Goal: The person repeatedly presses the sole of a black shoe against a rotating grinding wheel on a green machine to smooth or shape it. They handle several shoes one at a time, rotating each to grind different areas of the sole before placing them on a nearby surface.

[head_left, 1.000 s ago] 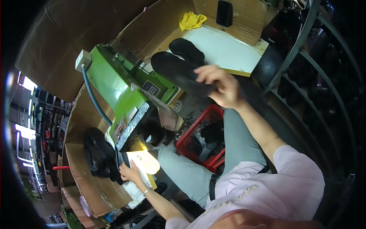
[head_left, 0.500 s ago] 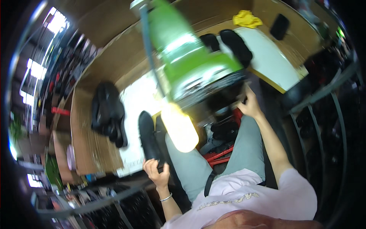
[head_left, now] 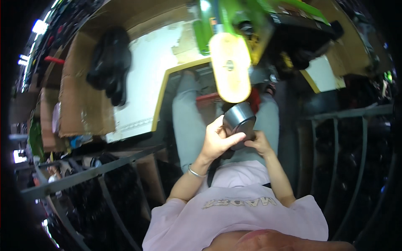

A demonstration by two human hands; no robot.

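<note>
- Left hand [head_left: 215, 141] — thumb laid across the top, fingers wrapped round the side — grips a glossy black shoe [head_left: 242, 120].
- Right hand [head_left: 261, 144], fingers curled, grasps that shoe at its lower right.
- The shoe is up over the legs [head_left: 187, 121], near the end of a brightly lit yellow oval panel [head_left: 230, 77].
- Beyond: a green machine [head_left: 230, 16], overexposed in places.
- Leftward, a yellow-edged white tabletop [head_left: 142, 88] carries a cluster of black shoes [head_left: 109, 62] beside a cardboard wall [head_left: 83, 102].
- Grey metal rails [head_left: 100, 168] flank both sides.

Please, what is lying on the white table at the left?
Dark shoes lie there, beside the cardboard wall. The white table directly beneath them is covered and cannot be seen.
</note>
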